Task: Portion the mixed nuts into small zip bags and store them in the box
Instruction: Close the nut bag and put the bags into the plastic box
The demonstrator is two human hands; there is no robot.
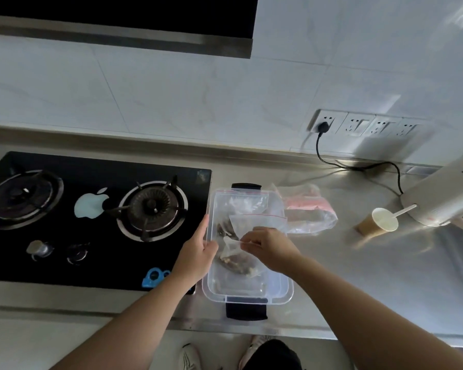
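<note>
Small zip bag (235,256) of mixed nuts, held low inside the clear plastic box (285,292), which stands on the steel counter (385,276) just beside the gas hob (96,222). The nuts (237,267) sit as a dark clump at the near end of the bag; its clear upper part is drawn up toward the right hand. At least 2 further red-zip bags lie in the far half of the box, the upper one (259,222) overlapping the held bag's far edge.

Risks, as judged from this position: whether the held bag's zip is closed cannot be told, and an unsealed strip would let nuts spill into the box when the bag is laid flat. The pinch takes thin, slippery film only, so the weight of the nuts could pull the bag free early. The bags already stacked could slide or bunch under the new one, hindering a later lid. The paper cup (377,222) with its stick, near the kettle (444,198), stands well apart and seems at little risk.

Right hand (267,248): fingers curled, thumb and fingertips pinching the film of the held bag over the box. Left hand (198,249): fingers nearly straight and together, laid along the left wall of the box, thumb at the rim, steadying it. The large supply bag (310,217) lies beside the box on its right.
</note>
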